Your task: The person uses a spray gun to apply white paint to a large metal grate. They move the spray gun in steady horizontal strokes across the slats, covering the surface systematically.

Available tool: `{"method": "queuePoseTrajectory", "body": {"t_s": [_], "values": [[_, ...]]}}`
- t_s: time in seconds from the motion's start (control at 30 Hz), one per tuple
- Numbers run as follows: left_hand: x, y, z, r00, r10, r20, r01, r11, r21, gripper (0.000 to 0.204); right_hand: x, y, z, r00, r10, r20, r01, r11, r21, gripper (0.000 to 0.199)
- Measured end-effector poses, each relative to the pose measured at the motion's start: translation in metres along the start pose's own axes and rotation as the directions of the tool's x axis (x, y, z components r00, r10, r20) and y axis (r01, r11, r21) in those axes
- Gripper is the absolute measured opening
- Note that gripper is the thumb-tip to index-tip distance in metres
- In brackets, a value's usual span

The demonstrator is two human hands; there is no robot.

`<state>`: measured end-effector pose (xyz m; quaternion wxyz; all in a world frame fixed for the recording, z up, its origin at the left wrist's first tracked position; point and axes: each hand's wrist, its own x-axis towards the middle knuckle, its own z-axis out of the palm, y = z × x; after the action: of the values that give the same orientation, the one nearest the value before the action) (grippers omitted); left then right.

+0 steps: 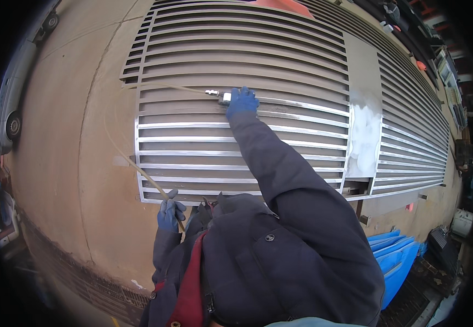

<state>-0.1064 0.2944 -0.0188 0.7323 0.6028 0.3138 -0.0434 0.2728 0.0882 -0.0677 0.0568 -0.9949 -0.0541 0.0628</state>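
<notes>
A large metal grille (187, 139) of parallel slats lies flat in front of me. Its nearer slats are bright bare metal, and the farther ones are a dull brown-grey. My right hand (242, 102), in a blue glove, reaches far over the slats. It is closed on a small air-powered tool (225, 98) resting on or just above a slat; the hand hides most of the tool. A thin yellowish air hose (149, 179) runs from the tool's metal coupling, loops past the grille's left edge and comes back to me. My gloved left hand (171, 214) grips this hose near my body.
A flat panel (363, 131), partly shiny, divides the slats on the right. Blue sheets (394, 259) are stacked at the lower right. A grey van (15, 92) stands at the left on the concrete floor (67, 163). An orange-red piece (285, 6) lies at the far edge.
</notes>
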Motion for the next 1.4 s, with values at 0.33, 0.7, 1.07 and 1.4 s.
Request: {"method": "queuePoseTrajectory", "body": {"t_s": [0.33, 0.7, 1.07, 1.4], "values": [[0.013, -0.012, -0.001, 0.999, 0.011, 0.038, -0.012, 1.0, 0.017, 0.052, 0.001, 0.015, 0.002, 0.993, -0.081, 0.086, 0.077, 0.996, 0.041, 0.051], [0.02, 0.002, 0.027, 0.98, -0.057, 0.19, 0.021, 0.983, 0.185, 0.041, 0.004, 0.223, -0.035, 0.878, 0.477, -0.036, -0.475, 0.878, 0.049, 0.055], [0.018, 0.002, 0.03, 0.991, 0.029, 0.132, -0.032, 0.999, 0.02, 0.052, -0.021, 0.039, 0.011, 0.987, -0.152, 0.056, 0.147, 0.985, 0.089, 0.057], [0.001, 0.0, 0.025, 0.996, -0.038, 0.086, 0.029, 0.994, 0.104, 0.04, -0.007, 0.179, -0.007, 0.982, 0.114, -0.151, -0.104, 0.992, 0.075, 0.063]]}}
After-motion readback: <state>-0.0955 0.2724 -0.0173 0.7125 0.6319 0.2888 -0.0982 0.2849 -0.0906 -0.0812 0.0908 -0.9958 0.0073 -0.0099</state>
